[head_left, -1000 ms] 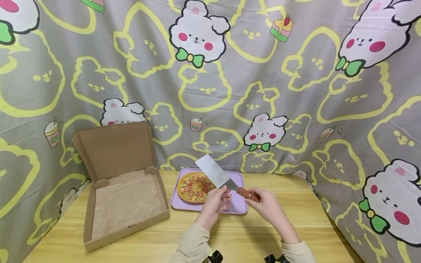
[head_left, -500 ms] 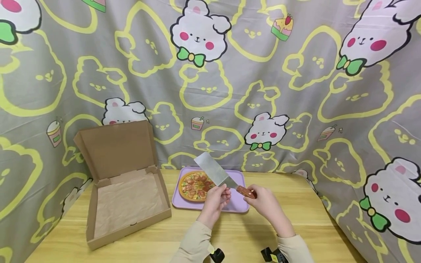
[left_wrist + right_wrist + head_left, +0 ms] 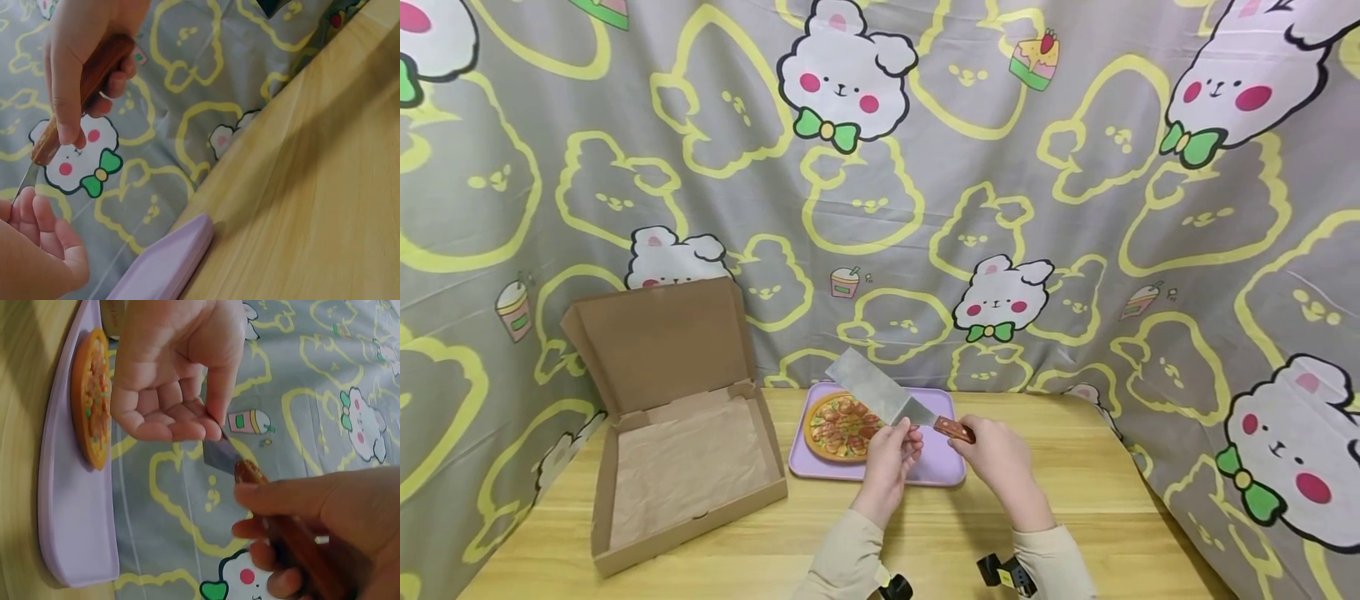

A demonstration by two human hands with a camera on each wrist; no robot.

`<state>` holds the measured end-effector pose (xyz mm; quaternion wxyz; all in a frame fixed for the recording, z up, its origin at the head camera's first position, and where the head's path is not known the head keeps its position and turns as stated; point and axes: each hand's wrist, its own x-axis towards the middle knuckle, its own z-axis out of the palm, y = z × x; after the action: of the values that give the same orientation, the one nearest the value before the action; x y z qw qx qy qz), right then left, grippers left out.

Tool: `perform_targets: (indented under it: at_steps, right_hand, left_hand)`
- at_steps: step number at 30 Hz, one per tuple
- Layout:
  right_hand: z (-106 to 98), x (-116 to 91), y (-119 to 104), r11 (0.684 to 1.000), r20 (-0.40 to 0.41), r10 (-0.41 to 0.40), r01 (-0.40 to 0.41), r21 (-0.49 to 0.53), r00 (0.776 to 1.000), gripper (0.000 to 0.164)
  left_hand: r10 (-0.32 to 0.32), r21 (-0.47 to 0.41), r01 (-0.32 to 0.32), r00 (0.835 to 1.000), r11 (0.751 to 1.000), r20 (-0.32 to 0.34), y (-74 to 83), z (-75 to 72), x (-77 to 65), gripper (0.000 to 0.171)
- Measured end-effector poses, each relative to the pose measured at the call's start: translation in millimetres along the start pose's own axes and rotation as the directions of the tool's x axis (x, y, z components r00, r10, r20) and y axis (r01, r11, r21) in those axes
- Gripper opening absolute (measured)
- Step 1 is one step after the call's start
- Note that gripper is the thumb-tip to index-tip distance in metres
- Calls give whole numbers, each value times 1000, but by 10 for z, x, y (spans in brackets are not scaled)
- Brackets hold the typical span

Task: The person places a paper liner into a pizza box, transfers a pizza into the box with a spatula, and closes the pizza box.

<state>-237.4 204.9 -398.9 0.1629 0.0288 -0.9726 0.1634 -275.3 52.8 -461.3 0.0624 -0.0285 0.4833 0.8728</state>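
A metal spatula [image 3: 868,387] with a riveted wooden handle [image 3: 103,65] is held up over the tray, its blade slanting to the upper left. My right hand [image 3: 1000,462] grips the handle, fingers curled round it in the right wrist view. At the neck end of the blade, my left hand [image 3: 889,468] pinches the metal between thumb and fingertips. Below lies a round pizza [image 3: 837,429] with a thick orange crust, on the left part of a lilac tray [image 3: 942,468]. The blade and left hand cover the pizza's right side in the head view.
A cardboard pizza box [image 3: 673,346] stands left of the tray, lid raised, lined with brown paper [image 3: 692,462]. Both rest on a wooden table [image 3: 940,550]. Behind and at the sides hangs a grey curtain [image 3: 910,200] with cartoon prints.
The spatula has tilted slightly flatter, its blade tip shifting left. My right hand has moved a little left with the handle, while my left hand keeps its pinch.
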Motion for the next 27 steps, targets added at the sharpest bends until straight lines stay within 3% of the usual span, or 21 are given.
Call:
perform_targets:
  at_steps: [8,16,20,27]
  right_hand:
    - [-41,-9,108,998,-85,-62,59,-35,994,20]
    - [-156,31,227,999,-81,-47,46,-12,996,21]
    - [-234,23,308,999,-85,-32,31,-4,996,22]
    - [-349,-7,471,1000,-81,-4,3,-4,997,26]
  left_hand:
    - [-45,104,36,996,994,79,-1,-11,-6,28]
    - [-74,220,40,986,975,148,81,-40,16,29]
    - [-42,247,6,989,969,142,139,-66,15,28]
    - [49,296,-62,997,953,52,349,-153,24,21]
